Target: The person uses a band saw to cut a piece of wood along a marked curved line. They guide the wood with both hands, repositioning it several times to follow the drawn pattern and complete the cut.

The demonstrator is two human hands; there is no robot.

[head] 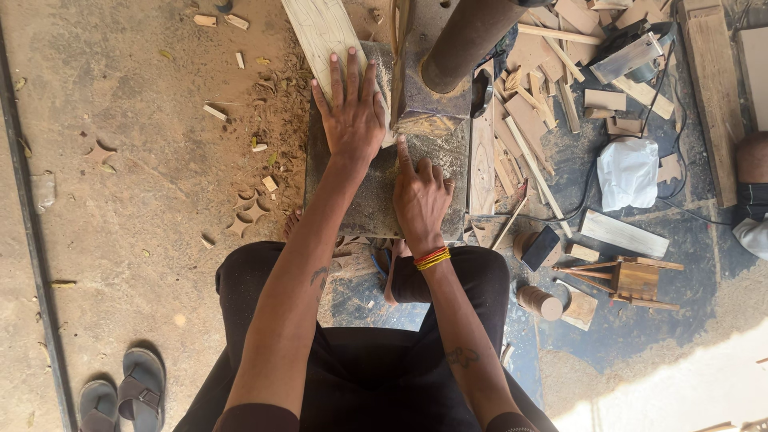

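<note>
Your left hand (350, 112) lies flat, fingers spread, on the pale wooden board (320, 28); your right hand (422, 196), curled, points its forefinger beside it.

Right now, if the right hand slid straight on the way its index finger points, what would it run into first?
The right hand points up the stone-like slab, so it would probably meet the dark metal machine base first. The wooden plank under the left hand lies just beside that line; depth is unclear.

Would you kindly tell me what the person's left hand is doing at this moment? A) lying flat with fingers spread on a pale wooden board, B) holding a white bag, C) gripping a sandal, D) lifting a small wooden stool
A: the left hand lies palm down, fingers spread, on the pale wooden board at the machine table.
</note>
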